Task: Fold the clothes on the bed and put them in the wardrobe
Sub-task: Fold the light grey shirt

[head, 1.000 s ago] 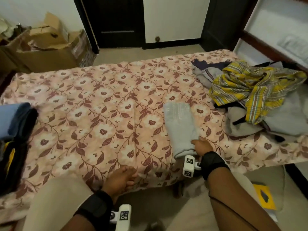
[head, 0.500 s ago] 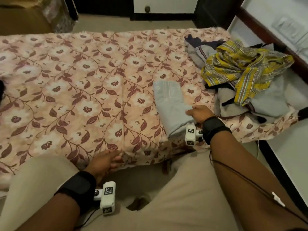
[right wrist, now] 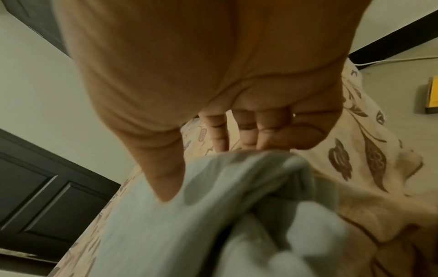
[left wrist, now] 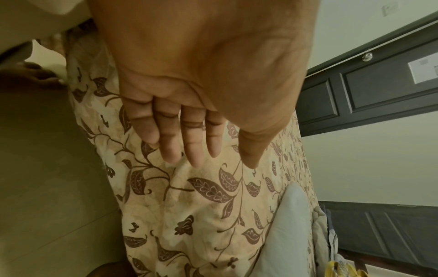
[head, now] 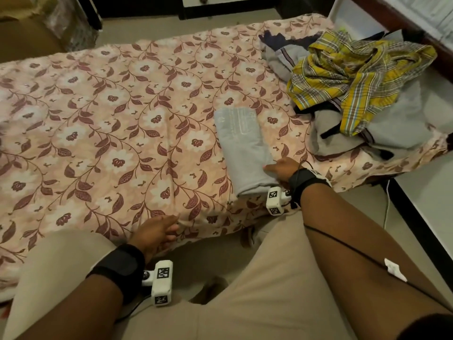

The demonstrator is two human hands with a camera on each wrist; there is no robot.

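Observation:
A folded light grey garment point(head: 242, 148) lies lengthwise on the floral bedspread point(head: 110, 133), reaching the bed's near edge. My right hand point(head: 282, 168) grips its near right edge; in the right wrist view the thumb point(right wrist: 166, 178) lies on top of the grey cloth point(right wrist: 147, 234) and the fingers point(right wrist: 249, 135) curl behind it. My left hand point(head: 157, 231) hangs open at the bed's front edge, fingers point(left wrist: 194, 146) straight over the bedspread, holding nothing. An unfolded heap sits at the bed's right end, with a yellow plaid shirt point(head: 355, 69) on top of grey clothes point(head: 404, 123).
My knees in beige trousers point(head: 257, 290) are against the bed's front. Cardboard boxes point(head: 36, 25) stand at the far left, and a dark door point(left wrist: 379, 90) behind the bed. A white cable point(head: 387, 212) and a yellow flat object point(right wrist: 432, 97) lie on the floor at right.
The head view has tilted down and closer to the bed. My right hand keeps hold of the grey garment's near edge. My left hand stays open at the bed's front.

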